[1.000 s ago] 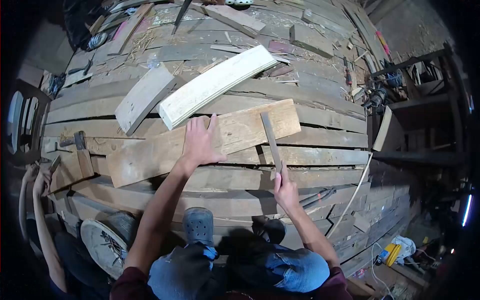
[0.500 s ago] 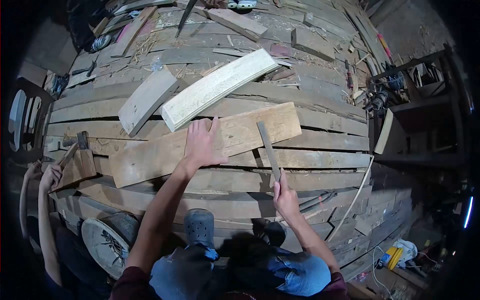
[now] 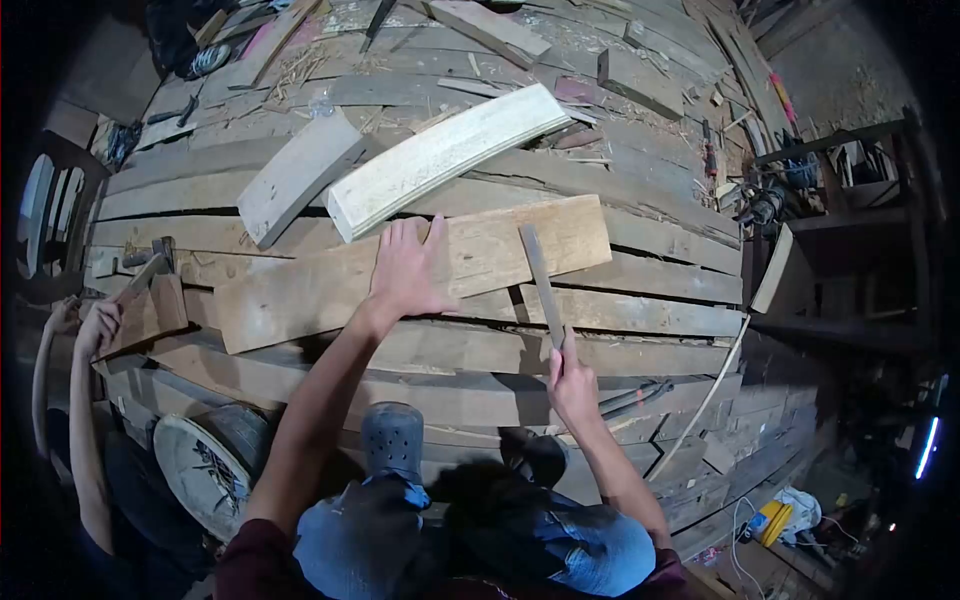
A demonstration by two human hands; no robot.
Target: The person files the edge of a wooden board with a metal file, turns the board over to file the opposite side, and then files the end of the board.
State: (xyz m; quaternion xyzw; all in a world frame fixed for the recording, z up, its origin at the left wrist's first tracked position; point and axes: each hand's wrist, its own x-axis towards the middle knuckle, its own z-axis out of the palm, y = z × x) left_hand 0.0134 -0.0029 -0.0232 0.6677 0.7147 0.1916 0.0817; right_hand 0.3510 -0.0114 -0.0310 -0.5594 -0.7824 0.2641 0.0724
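Note:
A long, light-brown wooden board (image 3: 510,225) lies slanted over the plank floor in front of my feet. My left hand (image 3: 407,270) is spread across its width, gripping it with fingertips at the far edge and thumb by the near edge. My right hand (image 3: 572,385) is closed around the lower end of a flat, grey metal file (image 3: 541,285). The file's upper end overlaps the right part of the board. Just beyond the board rest a pale, grooved piece of wood (image 3: 450,155) and a shorter greyish block (image 3: 300,178).
At left, another person's hand (image 3: 100,325) is by a piece of wood (image 3: 150,315), near a hammer (image 3: 163,255). A bucket (image 3: 205,470) of nails stands beside my left leg. Shavings and offcuts litter the far floor. A dark wooden frame (image 3: 850,215) stands at right.
The whole view has shifted a little, with the floor and board sitting higher in it. Both hands, the board and the file keep nearly the same places relative to one another.

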